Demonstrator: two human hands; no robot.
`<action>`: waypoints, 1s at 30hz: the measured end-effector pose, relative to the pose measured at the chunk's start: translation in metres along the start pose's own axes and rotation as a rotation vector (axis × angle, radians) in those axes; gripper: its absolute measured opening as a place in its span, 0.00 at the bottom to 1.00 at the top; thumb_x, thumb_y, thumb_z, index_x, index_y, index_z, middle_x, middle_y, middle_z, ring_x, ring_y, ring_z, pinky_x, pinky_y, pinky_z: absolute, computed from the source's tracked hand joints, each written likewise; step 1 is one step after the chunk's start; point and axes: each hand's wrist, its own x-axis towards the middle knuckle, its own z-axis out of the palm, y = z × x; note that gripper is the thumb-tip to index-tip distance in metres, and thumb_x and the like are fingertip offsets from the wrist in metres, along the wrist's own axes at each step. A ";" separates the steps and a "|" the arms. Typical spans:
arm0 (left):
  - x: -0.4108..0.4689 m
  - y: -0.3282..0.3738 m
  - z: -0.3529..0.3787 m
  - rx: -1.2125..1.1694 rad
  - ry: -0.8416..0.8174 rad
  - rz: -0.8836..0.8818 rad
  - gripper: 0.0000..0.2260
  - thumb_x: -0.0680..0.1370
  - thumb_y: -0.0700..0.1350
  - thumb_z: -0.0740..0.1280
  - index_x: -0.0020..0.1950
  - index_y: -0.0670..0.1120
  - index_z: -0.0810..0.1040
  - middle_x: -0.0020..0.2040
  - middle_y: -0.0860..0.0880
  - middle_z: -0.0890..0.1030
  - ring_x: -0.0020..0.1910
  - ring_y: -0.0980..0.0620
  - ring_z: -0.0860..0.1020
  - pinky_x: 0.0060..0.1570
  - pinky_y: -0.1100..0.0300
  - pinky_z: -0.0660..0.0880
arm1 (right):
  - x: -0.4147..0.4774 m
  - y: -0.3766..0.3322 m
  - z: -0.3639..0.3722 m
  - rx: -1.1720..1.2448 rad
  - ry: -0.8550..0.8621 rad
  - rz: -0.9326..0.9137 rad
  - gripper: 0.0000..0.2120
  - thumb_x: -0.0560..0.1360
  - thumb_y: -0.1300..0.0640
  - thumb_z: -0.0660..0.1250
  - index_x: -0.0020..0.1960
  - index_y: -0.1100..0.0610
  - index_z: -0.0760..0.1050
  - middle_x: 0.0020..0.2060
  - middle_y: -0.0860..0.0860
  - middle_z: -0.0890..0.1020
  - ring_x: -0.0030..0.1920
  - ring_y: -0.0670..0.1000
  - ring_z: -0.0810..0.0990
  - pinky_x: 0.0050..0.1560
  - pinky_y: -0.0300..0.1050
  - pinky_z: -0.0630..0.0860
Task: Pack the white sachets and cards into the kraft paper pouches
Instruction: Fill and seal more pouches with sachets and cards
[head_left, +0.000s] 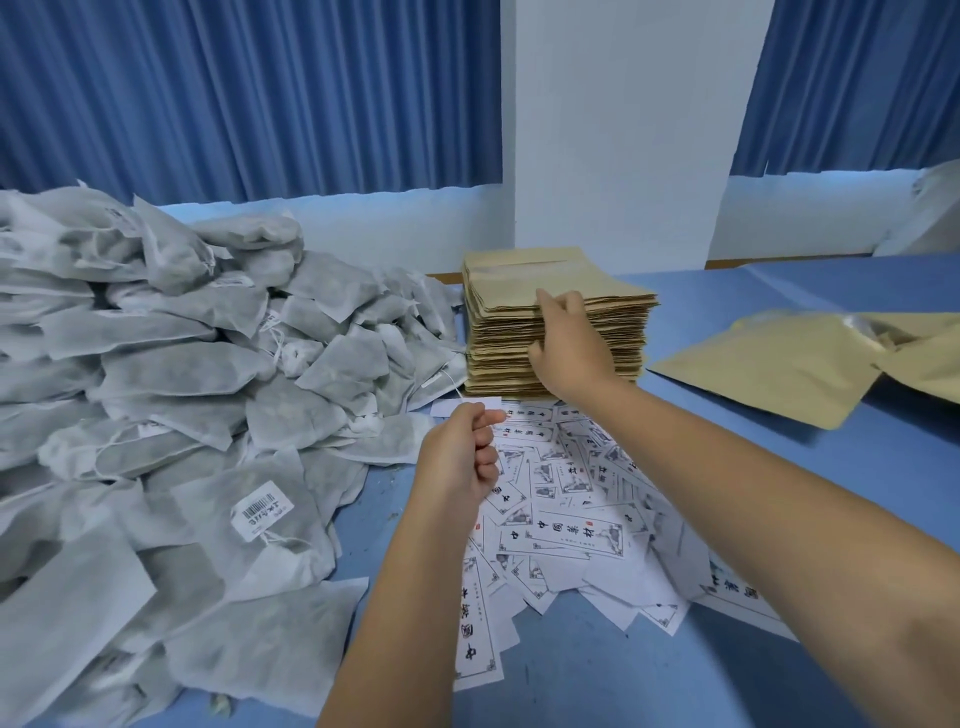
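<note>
We see the white sachets heaped on the left. Our left hand pinches one card above the scattered cards. Just beyond them, our right hand grips the stack of kraft paper pouches, thumb on top. Loose pouches lie far right.

Even, cool, bluish light fills the scene — shadows are faint and soft. Wide-angle distortion bends the blue curtains and stretches the corners; the near white sachets look smeared, slightly blurred.
</note>
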 end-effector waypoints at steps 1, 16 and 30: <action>-0.001 0.000 0.000 -0.007 0.003 -0.002 0.12 0.81 0.45 0.59 0.41 0.44 0.77 0.24 0.55 0.63 0.19 0.59 0.59 0.19 0.68 0.56 | 0.000 0.001 0.000 -0.028 0.005 0.006 0.29 0.78 0.60 0.61 0.77 0.55 0.57 0.63 0.54 0.65 0.38 0.52 0.74 0.29 0.44 0.70; -0.005 -0.002 0.001 0.069 0.037 0.024 0.12 0.81 0.45 0.59 0.43 0.44 0.77 0.28 0.53 0.62 0.23 0.58 0.59 0.21 0.68 0.56 | -0.011 0.016 -0.021 -0.118 0.207 -0.181 0.16 0.79 0.67 0.59 0.63 0.58 0.77 0.54 0.56 0.77 0.52 0.59 0.76 0.37 0.46 0.68; -0.011 -0.001 -0.004 0.101 0.096 0.213 0.17 0.72 0.63 0.69 0.44 0.50 0.78 0.28 0.52 0.75 0.25 0.54 0.70 0.27 0.61 0.66 | -0.141 0.037 -0.024 0.621 0.091 -0.330 0.11 0.71 0.72 0.71 0.49 0.60 0.85 0.44 0.50 0.79 0.42 0.46 0.78 0.45 0.38 0.75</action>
